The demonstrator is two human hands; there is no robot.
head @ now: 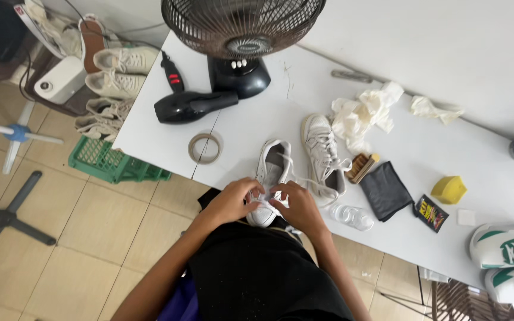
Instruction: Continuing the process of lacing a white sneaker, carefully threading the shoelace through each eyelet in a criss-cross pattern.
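Observation:
A white sneaker (pixel 272 169) lies at the near edge of the white table (pixel 423 148), toe toward me. My left hand (pixel 233 201) and my right hand (pixel 297 207) both grip its toe end, fingers pinched on the white laces (pixel 295 173) or upper there. A second white sneaker (pixel 322 151) lies on its side just to the right, its laces trailing toward the first one.
On the table stand a black fan (pixel 240 35), a black hair dryer (pixel 191 106), a tape roll (pixel 204 147), white rags (pixel 364 113), a brush (pixel 364 166), dark cloth (pixel 386 191), plastic bottle (pixel 352 216), yellow sponge (pixel 448 189). Green-and-white sneakers (pixel 507 258) sit right. Left are more shoes (pixel 117 74) and a green crate (pixel 111 160).

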